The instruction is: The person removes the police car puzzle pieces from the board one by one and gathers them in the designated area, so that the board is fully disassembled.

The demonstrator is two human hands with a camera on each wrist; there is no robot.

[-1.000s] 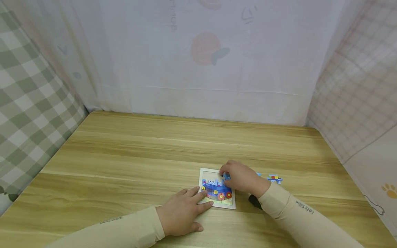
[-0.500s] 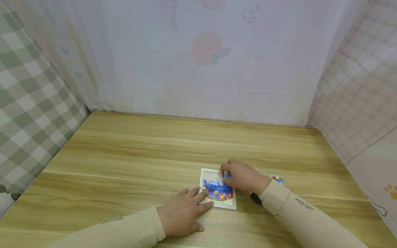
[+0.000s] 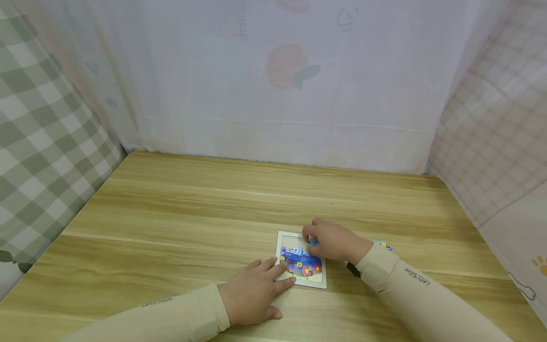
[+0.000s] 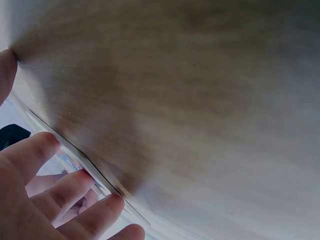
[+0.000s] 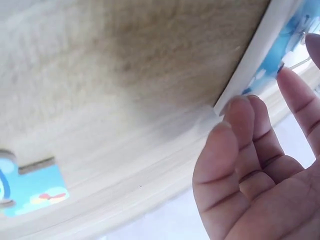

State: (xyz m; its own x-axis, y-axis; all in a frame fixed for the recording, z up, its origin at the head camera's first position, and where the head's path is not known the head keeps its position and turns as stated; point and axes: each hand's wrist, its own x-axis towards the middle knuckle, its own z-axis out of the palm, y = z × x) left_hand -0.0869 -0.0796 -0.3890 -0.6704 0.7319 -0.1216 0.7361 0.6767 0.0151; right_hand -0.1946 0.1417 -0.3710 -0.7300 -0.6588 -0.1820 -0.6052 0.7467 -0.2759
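Observation:
A small jigsaw puzzle in a white frame (image 3: 315, 285) lies flat on the table, its pieces forming a blue boat (image 3: 303, 262) with eyes and red-and-yellow wheels. The left hand (image 3: 252, 292) rests with spread fingers (image 4: 75, 190) over the frame's left edge and lower left corner. At the upper right of the frame, the right hand (image 3: 333, 241) pinches a blue puzzle piece (image 3: 313, 242) between thumb and index finger. Its other fingers (image 5: 240, 125) curl beside the frame edge in the right wrist view. Part of the piece is hidden behind the fingers.
A loose puzzle piece (image 3: 383, 245) lies right of the frame, partly behind the right sleeve (image 3: 386, 268); a light-blue loose piece (image 5: 42, 187) shows in the right wrist view. A black object (image 3: 353, 270) shows by the right wrist. Fabric walls (image 3: 213, 95) border the wooden table (image 3: 171, 204).
The right hand stays at the frame's upper right, its fingers shifting slightly over the blue piece. The left hand keeps its place; the whole view drifts a little.

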